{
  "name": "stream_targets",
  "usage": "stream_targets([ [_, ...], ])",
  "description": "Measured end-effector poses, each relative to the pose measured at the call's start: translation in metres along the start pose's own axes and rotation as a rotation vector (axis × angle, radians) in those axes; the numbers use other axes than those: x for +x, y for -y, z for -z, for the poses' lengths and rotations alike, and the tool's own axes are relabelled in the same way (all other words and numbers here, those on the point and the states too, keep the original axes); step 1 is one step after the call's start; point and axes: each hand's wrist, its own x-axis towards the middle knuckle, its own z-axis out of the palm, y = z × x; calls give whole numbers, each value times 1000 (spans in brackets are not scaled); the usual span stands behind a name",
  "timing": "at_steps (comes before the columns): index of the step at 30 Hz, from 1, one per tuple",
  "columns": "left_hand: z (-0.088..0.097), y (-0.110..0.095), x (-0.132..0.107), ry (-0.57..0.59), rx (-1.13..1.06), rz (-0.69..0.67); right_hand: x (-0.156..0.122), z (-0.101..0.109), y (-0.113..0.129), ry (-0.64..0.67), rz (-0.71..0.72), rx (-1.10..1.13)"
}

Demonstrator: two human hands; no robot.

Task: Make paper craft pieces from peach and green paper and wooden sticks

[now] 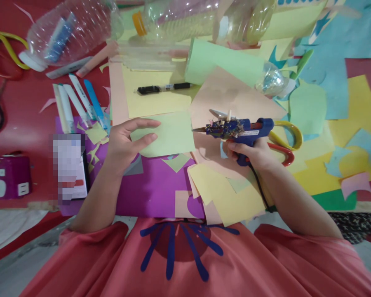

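My left hand [132,138] grips the left end of a pale green paper rectangle [173,138]. Its thumb and forefinger lie on top, while the other fingers are hidden. My right hand [250,152] is wrapped around the handle of a blue hot glue gun [244,128], whose front is crusted with scraps. The gun's nozzle points left and comes close to the paper's right edge; I cannot tell whether they touch. Behind the gun lie scissors [298,138] with yellow and red handles. A black pen [160,88] rests beyond the paper.
Plastic bottles [179,20] lie along the back, near a green paper-wrapped bottle [225,62]. Several markers [77,99], a phone [69,165] and a purple box [8,176] are at left. Coloured paper scraps [352,156] spread rightward. The gun's cord [259,185] runs toward the front edge.
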Motion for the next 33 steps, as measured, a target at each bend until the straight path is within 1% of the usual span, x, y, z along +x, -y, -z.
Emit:
stream_targets([
  [11, 0, 1, 0, -15, 21, -3, 0, 2, -3, 18, 14, -17],
  [16, 0, 0, 1, -20, 15, 18, -1, 3, -6, 15, 5, -30],
  [24, 0, -1, 2, -40, 23, -7, -1, 2, -4, 2, -24, -23],
  [33, 1, 0, 1, -41, 60, -15, -2, 3, -4, 2, -9, -48],
])
